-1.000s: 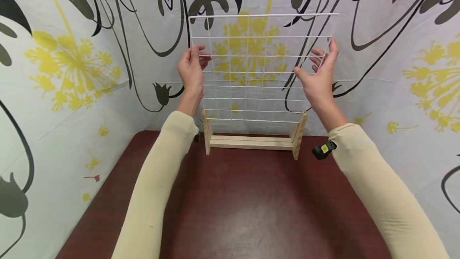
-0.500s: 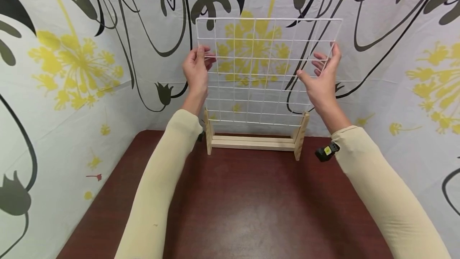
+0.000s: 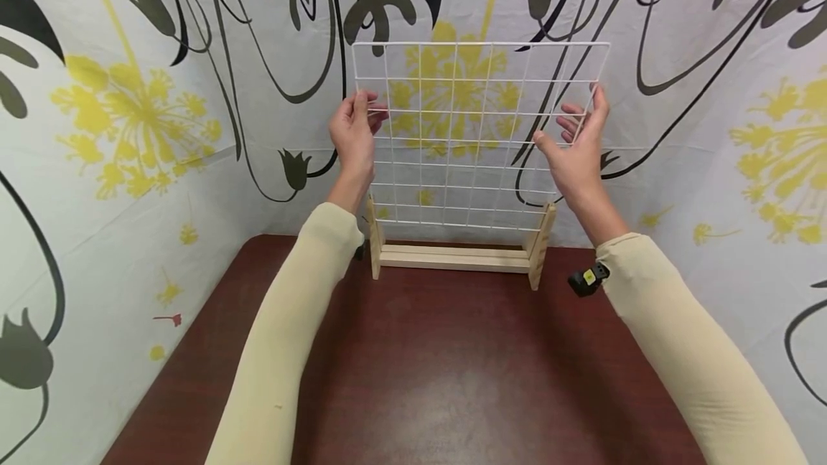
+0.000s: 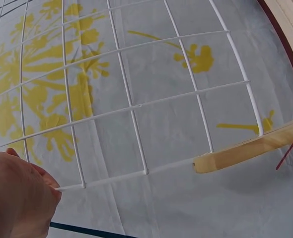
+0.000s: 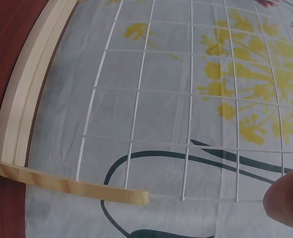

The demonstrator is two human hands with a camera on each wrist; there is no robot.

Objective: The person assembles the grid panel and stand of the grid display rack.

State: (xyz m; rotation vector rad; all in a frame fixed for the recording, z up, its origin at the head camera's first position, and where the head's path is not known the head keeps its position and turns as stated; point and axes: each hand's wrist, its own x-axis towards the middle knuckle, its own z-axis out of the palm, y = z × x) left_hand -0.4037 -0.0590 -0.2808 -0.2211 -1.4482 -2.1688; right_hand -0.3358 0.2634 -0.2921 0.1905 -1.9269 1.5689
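I hold a white wire grid panel upright above a light wooden stand at the back of the table. My left hand grips the panel's left edge. My right hand grips its right edge. The panel's bottom wire sits between the tops of the stand's two uprights. In the left wrist view the grid ends just above an upright's tip, with my hand at its edge. In the right wrist view the grid hangs beside the stand's rails.
The stand rests on a dark red-brown table. Fabric walls printed with yellow and black flowers close in on the left, back and right. A small black and yellow device is strapped at my right wrist.
Both hands have lowered the grid panel a little toward the stand, so its bottom wire now sits lower between the uprights.
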